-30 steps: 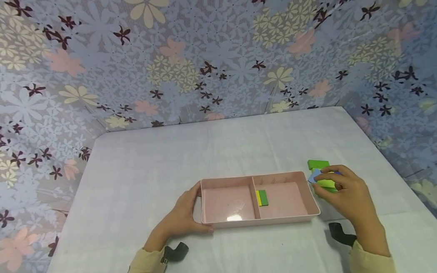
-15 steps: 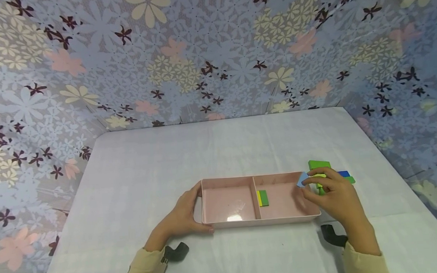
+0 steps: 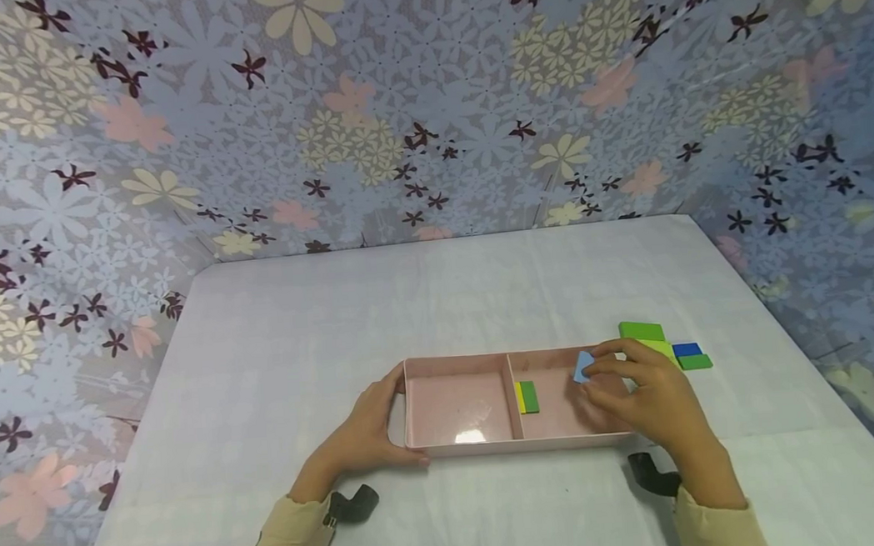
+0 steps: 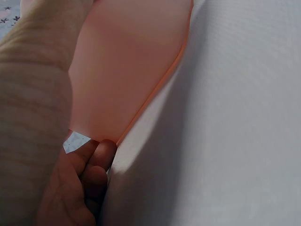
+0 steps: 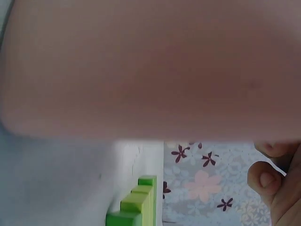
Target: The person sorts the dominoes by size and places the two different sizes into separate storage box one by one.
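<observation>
My right hand (image 3: 650, 393) pinches a small light blue block (image 3: 581, 368) between thumb and fingertips. The block is over the right compartment of a pink two-part box (image 3: 455, 397). Against the divider in that compartment lie a small green block (image 3: 530, 397) and a thin yellow block (image 3: 521, 398). At the box's left end my left hand (image 3: 374, 423) grips it, thumb along the front wall and fingers at the back left corner. The left wrist view shows curled fingers (image 4: 96, 174) at the pink wall. In the right wrist view the forearm covers much of the picture.
Right of the box, partly behind my right hand, lie green (image 3: 641, 331) and yellow-green (image 3: 663, 349) blocks. Beside them are a blue block (image 3: 686, 349) and another green block (image 3: 694, 362). A white cloth (image 3: 298, 332) covers the table; flowered walls (image 3: 429, 140) stand around it.
My right hand has carried the light blue block leftward from the pile, across the box's right wall, to above the right compartment. The left hand stays on the box.
</observation>
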A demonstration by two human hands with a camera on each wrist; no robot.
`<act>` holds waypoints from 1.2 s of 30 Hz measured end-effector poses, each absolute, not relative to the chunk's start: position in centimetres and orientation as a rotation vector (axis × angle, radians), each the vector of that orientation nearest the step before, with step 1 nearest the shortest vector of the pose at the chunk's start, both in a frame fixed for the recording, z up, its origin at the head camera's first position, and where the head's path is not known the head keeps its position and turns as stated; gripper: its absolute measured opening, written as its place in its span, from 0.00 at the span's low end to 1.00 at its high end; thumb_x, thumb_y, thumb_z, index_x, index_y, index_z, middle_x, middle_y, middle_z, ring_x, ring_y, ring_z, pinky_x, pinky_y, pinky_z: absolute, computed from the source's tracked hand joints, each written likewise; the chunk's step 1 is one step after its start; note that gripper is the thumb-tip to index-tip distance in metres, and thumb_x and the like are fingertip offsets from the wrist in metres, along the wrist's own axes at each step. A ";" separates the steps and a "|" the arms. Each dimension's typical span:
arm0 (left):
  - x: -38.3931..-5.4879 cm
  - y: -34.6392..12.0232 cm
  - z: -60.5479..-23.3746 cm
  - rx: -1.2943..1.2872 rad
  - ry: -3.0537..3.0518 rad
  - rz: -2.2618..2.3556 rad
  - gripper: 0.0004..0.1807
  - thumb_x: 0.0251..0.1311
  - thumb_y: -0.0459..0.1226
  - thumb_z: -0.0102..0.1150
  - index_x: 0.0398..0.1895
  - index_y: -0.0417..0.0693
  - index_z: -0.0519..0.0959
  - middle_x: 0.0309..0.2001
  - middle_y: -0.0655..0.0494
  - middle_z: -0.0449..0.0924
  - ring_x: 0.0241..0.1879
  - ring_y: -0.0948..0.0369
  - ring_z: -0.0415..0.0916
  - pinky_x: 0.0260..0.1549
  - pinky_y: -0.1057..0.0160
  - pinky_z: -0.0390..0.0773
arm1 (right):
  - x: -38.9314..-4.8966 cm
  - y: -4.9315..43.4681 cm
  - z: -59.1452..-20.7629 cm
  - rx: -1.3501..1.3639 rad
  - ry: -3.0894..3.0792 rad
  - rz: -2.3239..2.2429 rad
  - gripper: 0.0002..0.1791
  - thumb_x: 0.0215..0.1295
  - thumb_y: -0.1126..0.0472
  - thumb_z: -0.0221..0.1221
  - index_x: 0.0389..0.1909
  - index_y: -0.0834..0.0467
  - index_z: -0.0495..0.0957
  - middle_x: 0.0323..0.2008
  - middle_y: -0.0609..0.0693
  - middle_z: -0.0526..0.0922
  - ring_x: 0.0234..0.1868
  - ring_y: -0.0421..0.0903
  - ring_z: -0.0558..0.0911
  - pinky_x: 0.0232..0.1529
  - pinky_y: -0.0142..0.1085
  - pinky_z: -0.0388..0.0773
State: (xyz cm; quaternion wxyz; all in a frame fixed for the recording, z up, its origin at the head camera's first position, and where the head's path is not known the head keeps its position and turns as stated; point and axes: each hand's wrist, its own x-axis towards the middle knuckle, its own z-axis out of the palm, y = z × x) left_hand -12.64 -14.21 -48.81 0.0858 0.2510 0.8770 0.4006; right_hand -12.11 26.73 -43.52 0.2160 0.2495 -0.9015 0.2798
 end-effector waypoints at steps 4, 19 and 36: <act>-12.7 -14.2 -48.8 0.746 2.611 1.197 0.73 0.25 0.67 0.74 0.76 0.63 0.40 0.57 0.65 0.67 0.58 0.65 0.60 0.60 0.50 0.61 | -12.2 26.4 -43.4 0.678 -2.553 0.739 0.11 0.41 0.59 0.75 0.29 0.51 0.87 0.40 0.46 0.81 0.41 0.41 0.78 0.43 0.28 0.70; -12.4 -14.1 -48.9 0.736 2.596 1.161 0.73 0.27 0.68 0.72 0.76 0.62 0.38 0.61 0.64 0.66 0.61 0.61 0.59 0.62 0.47 0.58 | -12.5 24.8 -43.5 0.796 -2.561 0.765 0.11 0.40 0.60 0.75 0.27 0.50 0.85 0.39 0.45 0.82 0.40 0.40 0.79 0.44 0.30 0.71; -12.4 -14.1 -48.4 0.693 2.598 1.174 0.73 0.26 0.67 0.73 0.76 0.64 0.39 0.61 0.65 0.65 0.62 0.62 0.58 0.64 0.48 0.56 | -13.4 23.8 -43.8 0.826 -2.597 0.758 0.09 0.42 0.59 0.73 0.27 0.51 0.86 0.41 0.47 0.82 0.43 0.43 0.79 0.43 0.40 0.74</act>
